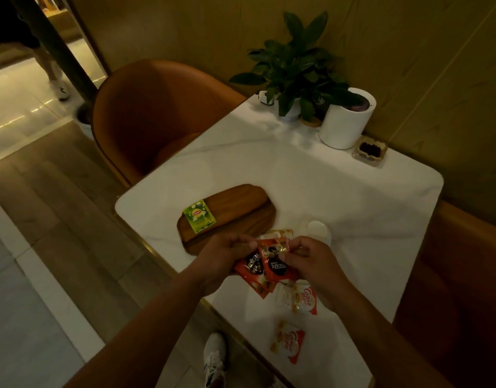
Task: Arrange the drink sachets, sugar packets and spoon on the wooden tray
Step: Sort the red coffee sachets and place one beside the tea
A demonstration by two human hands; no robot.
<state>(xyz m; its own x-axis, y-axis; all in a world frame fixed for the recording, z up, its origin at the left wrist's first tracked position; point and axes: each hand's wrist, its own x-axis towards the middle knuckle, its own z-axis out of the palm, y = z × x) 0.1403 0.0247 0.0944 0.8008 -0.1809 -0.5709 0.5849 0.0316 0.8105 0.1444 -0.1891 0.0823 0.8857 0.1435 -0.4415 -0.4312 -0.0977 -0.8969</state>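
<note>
Both hands pinch the red coffee sachets [265, 266] above the table edge: left hand [224, 254] holds the fan, right hand [305, 259] grips the top one. Only the green tea sachet [199, 216] lies on the wooden tray [241, 203]. Risk: slick foil slips during separation, dropping sachets past the edge.

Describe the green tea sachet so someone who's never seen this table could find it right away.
Find the wooden tray near the white table's left edge. The tea sachet lies flat on its near end. It is the only green packet; the others are red or white.
</note>
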